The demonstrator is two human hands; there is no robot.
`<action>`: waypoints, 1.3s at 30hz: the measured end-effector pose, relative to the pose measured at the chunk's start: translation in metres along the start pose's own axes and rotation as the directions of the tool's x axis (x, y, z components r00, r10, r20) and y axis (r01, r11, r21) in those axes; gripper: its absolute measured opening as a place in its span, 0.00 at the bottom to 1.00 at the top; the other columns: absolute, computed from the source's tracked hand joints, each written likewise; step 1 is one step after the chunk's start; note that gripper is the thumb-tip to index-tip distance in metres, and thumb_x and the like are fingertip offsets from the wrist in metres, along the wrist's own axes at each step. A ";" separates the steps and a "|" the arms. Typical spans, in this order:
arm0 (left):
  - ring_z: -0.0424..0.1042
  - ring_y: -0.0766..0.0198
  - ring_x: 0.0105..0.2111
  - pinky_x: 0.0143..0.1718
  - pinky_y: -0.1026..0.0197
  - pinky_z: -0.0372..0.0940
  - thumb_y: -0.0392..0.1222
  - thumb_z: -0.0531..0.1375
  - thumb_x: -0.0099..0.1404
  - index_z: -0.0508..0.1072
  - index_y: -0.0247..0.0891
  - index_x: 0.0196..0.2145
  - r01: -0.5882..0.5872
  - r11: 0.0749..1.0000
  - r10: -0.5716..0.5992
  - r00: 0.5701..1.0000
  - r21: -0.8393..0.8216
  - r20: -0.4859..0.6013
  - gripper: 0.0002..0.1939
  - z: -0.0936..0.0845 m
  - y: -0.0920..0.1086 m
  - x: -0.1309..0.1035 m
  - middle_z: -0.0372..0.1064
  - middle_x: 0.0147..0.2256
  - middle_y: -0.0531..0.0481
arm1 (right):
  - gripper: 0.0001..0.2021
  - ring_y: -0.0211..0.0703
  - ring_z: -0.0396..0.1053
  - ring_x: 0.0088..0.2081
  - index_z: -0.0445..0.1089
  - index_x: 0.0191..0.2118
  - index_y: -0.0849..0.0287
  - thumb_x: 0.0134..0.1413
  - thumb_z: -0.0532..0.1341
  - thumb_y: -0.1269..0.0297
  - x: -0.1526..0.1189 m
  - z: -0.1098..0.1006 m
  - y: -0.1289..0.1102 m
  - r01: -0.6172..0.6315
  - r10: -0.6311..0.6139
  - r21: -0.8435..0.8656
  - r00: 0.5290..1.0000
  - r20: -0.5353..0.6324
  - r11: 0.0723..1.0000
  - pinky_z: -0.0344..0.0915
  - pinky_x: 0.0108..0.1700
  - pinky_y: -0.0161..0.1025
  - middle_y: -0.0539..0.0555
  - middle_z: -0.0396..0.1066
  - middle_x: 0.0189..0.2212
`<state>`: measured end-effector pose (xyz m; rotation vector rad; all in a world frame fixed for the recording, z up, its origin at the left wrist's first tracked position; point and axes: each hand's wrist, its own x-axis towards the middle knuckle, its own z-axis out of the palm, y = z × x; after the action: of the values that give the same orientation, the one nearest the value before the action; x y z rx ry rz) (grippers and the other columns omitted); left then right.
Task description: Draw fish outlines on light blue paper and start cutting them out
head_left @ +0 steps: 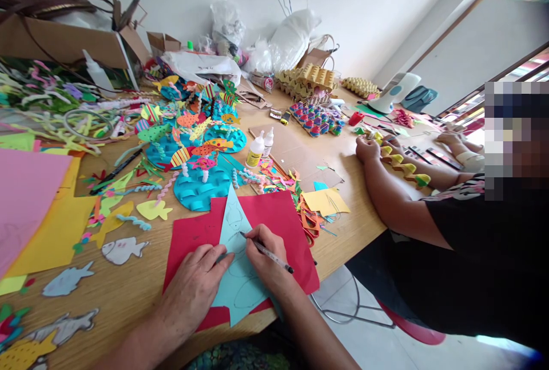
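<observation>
My right hand (268,255) grips a clear-barrelled pen (274,258), its dark tip on a light blue pointed piece of paper (246,293). Pencil-thin outlines of fish shapes run down that paper. Flat across its left edge rests my left hand (193,278), fingers extended and pressing the sheet. Beneath both lies red paper (295,244) with a notched upper left corner. Left of it are paper fish cutouts: a white one (124,250), a pale blue one (67,279) and a yellow one (154,210).
Beyond the red paper stand blue egg-carton bases (201,193) bearing paper fish, and glue bottles (255,150). Orange-handled scissors (309,218) and paper scraps lie right. Pink paper (30,198) covers the left side. At right, another person's hands (368,150) hold a yellow egg-carton strip (403,167).
</observation>
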<state>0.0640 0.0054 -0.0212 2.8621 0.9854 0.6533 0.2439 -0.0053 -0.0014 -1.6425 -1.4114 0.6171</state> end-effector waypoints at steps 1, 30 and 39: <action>0.62 0.56 0.42 0.43 0.54 0.63 0.23 0.49 0.58 0.69 0.38 0.47 0.000 1.000 0.000 1.000 0.000 0.001 0.22 0.000 0.000 0.000 0.66 0.44 0.46 | 0.05 0.34 0.60 0.19 0.66 0.26 0.59 0.42 0.53 0.71 0.000 0.000 0.000 0.002 -0.002 -0.002 1.000 0.000 1.000 0.55 0.23 0.30 0.46 0.65 0.17; 0.63 0.57 0.44 0.46 0.54 0.63 0.23 0.49 0.59 0.70 0.39 0.48 0.029 1.000 -0.029 0.999 0.006 0.038 0.23 0.001 0.002 -0.002 0.67 0.46 0.47 | 0.06 0.34 0.60 0.20 0.67 0.27 0.59 0.43 0.54 0.71 -0.001 -0.002 -0.004 -0.027 0.027 0.061 1.000 0.014 0.998 0.57 0.23 0.30 0.47 0.67 0.19; 0.63 0.56 0.43 0.44 0.54 0.64 0.23 0.50 0.58 0.70 0.39 0.48 0.008 1.000 -0.009 1.000 0.008 0.030 0.23 0.000 0.000 0.000 0.67 0.45 0.47 | 0.06 0.35 0.61 0.20 0.68 0.28 0.60 0.44 0.54 0.71 -0.001 -0.001 -0.002 -0.039 0.038 0.029 0.998 0.056 0.999 0.57 0.24 0.30 0.47 0.67 0.19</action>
<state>0.0639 0.0049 -0.0210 2.8642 0.9979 0.6057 0.2433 -0.0062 0.0012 -1.6434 -1.4062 0.7075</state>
